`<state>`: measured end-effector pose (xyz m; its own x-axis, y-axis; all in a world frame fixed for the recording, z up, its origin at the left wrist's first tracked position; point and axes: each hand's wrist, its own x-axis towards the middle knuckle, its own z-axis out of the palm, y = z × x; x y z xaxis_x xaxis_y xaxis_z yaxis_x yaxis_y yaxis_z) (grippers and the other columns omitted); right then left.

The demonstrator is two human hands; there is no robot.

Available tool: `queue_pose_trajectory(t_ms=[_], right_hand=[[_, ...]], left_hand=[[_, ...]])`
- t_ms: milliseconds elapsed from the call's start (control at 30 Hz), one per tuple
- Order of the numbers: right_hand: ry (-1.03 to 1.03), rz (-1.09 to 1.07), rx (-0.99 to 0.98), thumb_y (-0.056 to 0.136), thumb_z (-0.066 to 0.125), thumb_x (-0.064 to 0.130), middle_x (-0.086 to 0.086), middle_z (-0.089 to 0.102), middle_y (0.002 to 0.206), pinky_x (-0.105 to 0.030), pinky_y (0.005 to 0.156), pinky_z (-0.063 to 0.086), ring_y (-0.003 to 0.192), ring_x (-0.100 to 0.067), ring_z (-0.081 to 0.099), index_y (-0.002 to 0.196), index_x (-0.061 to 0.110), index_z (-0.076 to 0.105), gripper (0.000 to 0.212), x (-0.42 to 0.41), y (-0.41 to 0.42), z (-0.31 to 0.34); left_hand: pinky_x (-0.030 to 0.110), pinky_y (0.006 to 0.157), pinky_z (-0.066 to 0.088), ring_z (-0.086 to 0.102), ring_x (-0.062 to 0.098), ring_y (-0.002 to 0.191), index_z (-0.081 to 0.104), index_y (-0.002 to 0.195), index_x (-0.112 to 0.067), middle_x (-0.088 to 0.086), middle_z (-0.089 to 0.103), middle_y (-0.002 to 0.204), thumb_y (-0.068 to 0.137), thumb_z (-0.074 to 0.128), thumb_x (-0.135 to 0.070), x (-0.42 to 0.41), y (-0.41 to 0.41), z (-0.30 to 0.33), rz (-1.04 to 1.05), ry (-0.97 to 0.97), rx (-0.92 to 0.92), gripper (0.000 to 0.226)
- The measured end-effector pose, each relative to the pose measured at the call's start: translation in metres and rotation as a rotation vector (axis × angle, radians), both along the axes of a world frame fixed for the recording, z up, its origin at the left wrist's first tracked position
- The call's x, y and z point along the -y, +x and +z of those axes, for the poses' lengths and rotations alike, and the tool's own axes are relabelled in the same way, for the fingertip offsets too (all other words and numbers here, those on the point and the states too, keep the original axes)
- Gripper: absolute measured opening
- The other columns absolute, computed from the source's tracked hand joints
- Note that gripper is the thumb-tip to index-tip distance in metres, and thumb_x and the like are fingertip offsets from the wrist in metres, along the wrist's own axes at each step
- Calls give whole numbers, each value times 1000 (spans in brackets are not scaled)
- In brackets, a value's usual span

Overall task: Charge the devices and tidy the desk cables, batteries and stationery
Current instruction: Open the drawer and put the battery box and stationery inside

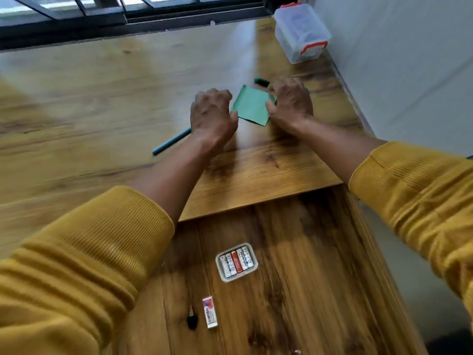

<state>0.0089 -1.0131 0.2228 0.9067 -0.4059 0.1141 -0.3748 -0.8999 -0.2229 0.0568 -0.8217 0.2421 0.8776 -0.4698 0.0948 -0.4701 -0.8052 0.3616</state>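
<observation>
Between the two hands lies a green paper pad (252, 105) on the wooden desk (102, 98). Left hand (212, 115) has curled fingers, thumb touching the pad's left edge; right hand (290, 99) grips its right edge. Under the left wrist pokes a teal pen (170, 144); beyond the right hand, a green marker (261, 82). Nearer the person than both hands, a tray of batteries (236, 262) and an eraser (210, 312) sit in the open drawer.
</observation>
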Motion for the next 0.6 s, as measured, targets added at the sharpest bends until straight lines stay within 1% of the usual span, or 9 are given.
queue_pose_trajectory(t_ms=[100, 200, 333, 433, 533, 600], right_hand=[[-41, 48, 7, 94, 58, 31, -8, 63, 132, -44, 97, 45, 123, -33, 53, 122, 17, 66, 31, -4, -4, -4], [-54, 34, 20, 98, 58, 30, -6, 60, 140, -44, 99, 45, 128, -33, 51, 124, 16, 66, 30, -6, -7, -8], [-51, 46, 41, 99, 60, 30, -7, 58, 142, -45, 102, 43, 132, -33, 50, 126, 16, 66, 31, -6, -8, -10], [-61, 46, 43, 99, 61, 32, -5, 58, 142, -44, 103, 42, 132, -31, 49, 127, 19, 65, 32, -5, -9, -9], [-18, 49, 68, 95, 65, 32, -5, 58, 140, -42, 104, 40, 131, -29, 50, 132, 20, 61, 39, -3, -11, -6], [55, 78, 130, 91, 63, 28, -5, 62, 137, -40, 103, 41, 128, -29, 52, 133, 18, 60, 43, -5, -17, -2]], left_hand=[[46, 107, 40, 49, 39, 132, 59, 142, -12, 18, 62, 138, 103, 57, -32, 20, 7, 0, -11, 107, -31, 44], [45, 104, 41, 50, 39, 130, 58, 142, -12, 18, 63, 137, 101, 57, -29, 32, 10, -4, 1, 125, -60, 44], [41, 103, 43, 54, 35, 126, 62, 137, -15, 11, 68, 131, 94, 61, -18, 38, 12, -6, 93, 17, -105, 43], [35, 100, 46, 62, 29, 121, 72, 129, -20, 5, 74, 124, 88, 63, -10, 36, 7, -4, 158, -114, -128, 43], [31, 93, 52, 69, 21, 110, 80, 117, -25, -1, 78, 114, 88, 63, -16, 34, -3, 2, 148, -232, -156, 35], [27, 85, 51, 70, 16, 103, 82, 111, -28, -5, 79, 108, 87, 64, -21, 32, -8, 8, 150, -294, -183, 31]])
